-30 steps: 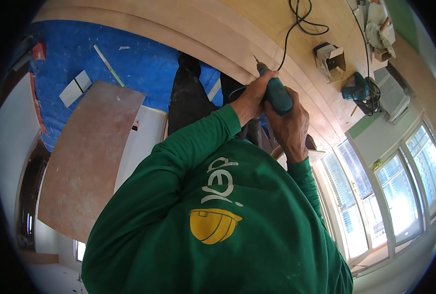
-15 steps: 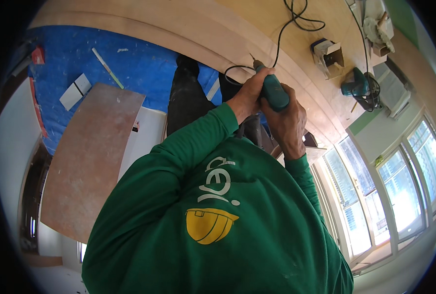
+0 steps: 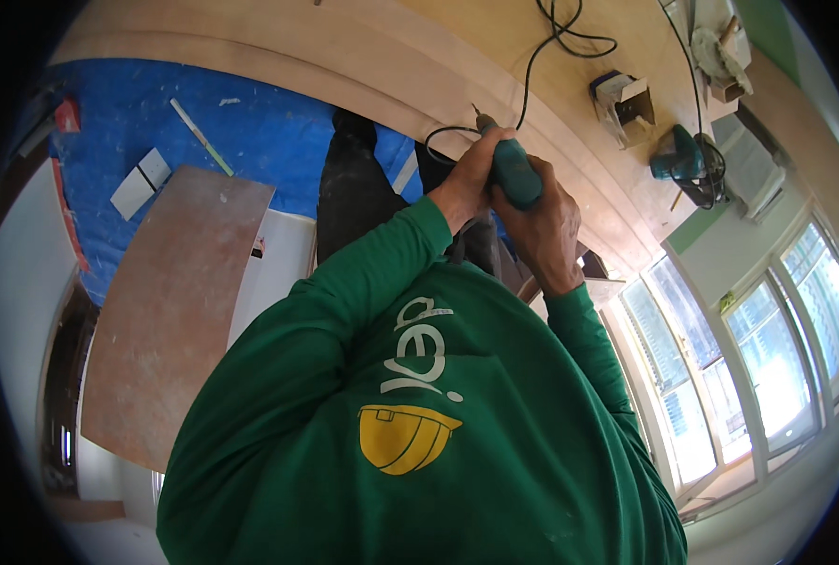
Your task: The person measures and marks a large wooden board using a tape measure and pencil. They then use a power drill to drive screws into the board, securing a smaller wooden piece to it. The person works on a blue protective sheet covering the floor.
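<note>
Both of my hands are on a teal corded power drill [image 3: 516, 175], whose bit points away from me over a long wooden board [image 3: 382, 97]. My left hand [image 3: 468, 182] wraps the drill's front part, near the chuck. Around the rear and handle closes my right hand [image 3: 544, 221]; the handle itself is hidden under it. The thin bit's tip is at or just above the wood; whether it touches I cannot tell. A black cord [image 3: 525, 85] loops beside the drill and runs on across the wooden worktop.
An opened small cardboard box [image 3: 636, 108] and a second teal power tool [image 3: 676, 155] with coiled cord lie on the worktop at right. A blue sheet [image 3: 278, 122] covers the floor at left, with a brown panel [image 3: 174, 311] over part of it. Windows [image 3: 768, 348] stand at right.
The view has shifted slightly, so the surroundings sit a little lower and to the left. My hands keep the same hold on the drill, its bit still over the board.
</note>
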`<action>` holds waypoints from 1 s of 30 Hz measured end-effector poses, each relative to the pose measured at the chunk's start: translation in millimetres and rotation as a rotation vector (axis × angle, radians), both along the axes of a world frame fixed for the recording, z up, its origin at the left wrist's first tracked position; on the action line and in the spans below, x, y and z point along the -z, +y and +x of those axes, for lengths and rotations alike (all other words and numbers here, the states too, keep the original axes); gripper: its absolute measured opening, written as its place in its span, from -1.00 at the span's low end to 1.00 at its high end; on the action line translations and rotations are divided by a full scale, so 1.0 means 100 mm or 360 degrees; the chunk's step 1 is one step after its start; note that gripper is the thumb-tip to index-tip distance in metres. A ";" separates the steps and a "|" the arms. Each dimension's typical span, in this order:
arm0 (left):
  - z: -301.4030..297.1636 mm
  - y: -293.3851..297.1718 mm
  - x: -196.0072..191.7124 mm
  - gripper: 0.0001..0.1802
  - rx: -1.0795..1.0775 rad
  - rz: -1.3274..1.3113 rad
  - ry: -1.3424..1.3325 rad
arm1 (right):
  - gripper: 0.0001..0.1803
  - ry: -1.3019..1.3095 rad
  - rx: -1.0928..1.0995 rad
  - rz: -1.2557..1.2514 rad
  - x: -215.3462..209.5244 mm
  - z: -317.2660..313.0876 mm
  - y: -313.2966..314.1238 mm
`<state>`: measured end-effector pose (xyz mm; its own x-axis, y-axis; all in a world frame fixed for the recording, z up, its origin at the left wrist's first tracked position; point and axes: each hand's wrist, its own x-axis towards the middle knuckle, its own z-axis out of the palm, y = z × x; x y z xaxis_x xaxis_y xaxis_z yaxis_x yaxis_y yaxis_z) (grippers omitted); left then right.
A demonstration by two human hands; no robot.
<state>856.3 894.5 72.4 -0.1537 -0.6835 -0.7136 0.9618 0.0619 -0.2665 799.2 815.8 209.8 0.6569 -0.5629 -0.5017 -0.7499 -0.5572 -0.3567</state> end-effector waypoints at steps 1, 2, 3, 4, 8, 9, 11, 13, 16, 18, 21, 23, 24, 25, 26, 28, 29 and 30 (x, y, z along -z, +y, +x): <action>0.03 0.02 -0.03 -0.57 -0.0002 -0.0029 0.0010 | -0.32 -0.0010 -0.0030 -0.0010 0.00 -0.01 0.00; 0.06 0.02 -0.07 -0.58 -0.0012 -0.0056 0.0015 | -0.32 -0.0016 -0.0035 -0.0012 0.02 -0.02 -0.01; 0.06 0.01 -0.08 -0.57 0.0004 -0.0038 0.0007 | -0.32 -0.0022 -0.0040 -0.0013 0.04 -0.03 -0.01; 0.07 -0.01 -0.08 -0.57 0.0019 -0.0021 -0.0001 | -0.33 -0.0026 -0.0045 -0.0015 0.04 -0.03 -0.02; 0.09 0.02 -0.09 -0.55 0.0019 -0.0062 -0.0038 | -0.33 0.0012 -0.0054 -0.0025 0.03 -0.02 -0.01; 0.07 0.03 -0.07 -0.55 0.0002 -0.0071 -0.0019 | -0.33 0.0006 -0.0064 -0.0032 0.03 -0.01 0.00; 0.00 0.02 0.01 -0.54 -0.0033 -0.0091 0.0015 | -0.34 -0.0012 -0.0075 -0.0031 0.03 -0.01 0.00; 0.00 -0.01 0.08 -0.54 -0.0035 -0.0098 -0.0022 | -0.34 -0.0035 -0.0079 -0.0014 0.03 -0.03 -0.03; -0.07 0.02 0.09 -0.53 -0.0077 -0.0116 -0.0049 | -0.35 0.0027 -0.0098 0.0003 0.00 0.01 -0.04; 0.03 -0.04 0.02 -0.54 -0.0093 -0.0114 -0.0050 | -0.35 0.0026 -0.0102 -0.0029 0.03 0.01 -0.06; -0.01 0.01 0.04 -0.56 -0.0107 -0.0168 -0.0037 | -0.35 0.0098 -0.0098 -0.0014 0.00 0.04 -0.06; -0.04 -0.02 0.09 -0.57 -0.0114 -0.0123 -0.0017 | -0.35 0.0134 -0.0113 0.0002 0.00 0.06 -0.07; -0.04 -0.01 0.09 -0.57 -0.0111 -0.0102 -0.0002 | -0.35 0.0133 -0.0132 0.0003 0.00 0.08 -0.07; -0.03 0.00 0.10 -0.57 -0.0135 -0.0110 -0.0011 | -0.35 0.0132 -0.0149 0.0004 0.01 0.09 -0.07; -0.01 0.00 0.07 -0.57 -0.0156 -0.0120 -0.0013 | -0.36 0.0083 -0.0176 -0.0023 0.04 0.07 -0.07; 0.01 -0.01 0.08 -0.56 -0.0187 -0.0179 -0.0020 | -0.39 -0.0015 -0.0227 -0.0075 0.11 0.04 -0.07; 0.02 -0.01 0.13 -0.56 -0.0200 -0.0222 -0.0020 | -0.39 -0.0001 -0.0231 -0.0068 0.12 0.05 -0.07; 0.02 0.00 0.16 -0.56 -0.0214 -0.0265 -0.0020 | -0.39 0.0013 -0.0236 -0.0061 0.13 0.07 -0.08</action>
